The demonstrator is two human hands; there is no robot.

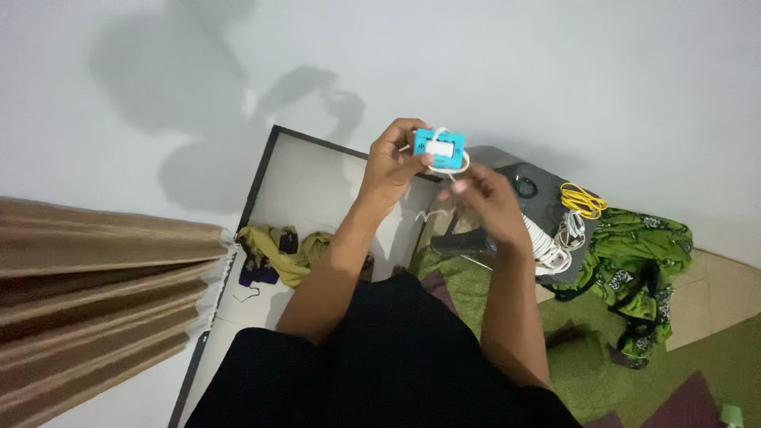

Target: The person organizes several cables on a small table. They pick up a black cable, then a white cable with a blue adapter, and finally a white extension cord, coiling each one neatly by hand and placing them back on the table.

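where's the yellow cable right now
In the head view the coiled yellow cable lies at the right on a dark surface, beside the white cords and just left of the green patterned cloth.

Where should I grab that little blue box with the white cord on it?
Probably by the blue box's two short ends, coming from the left as the left hand does. That leaves the front face and the white cord free for the right hand.
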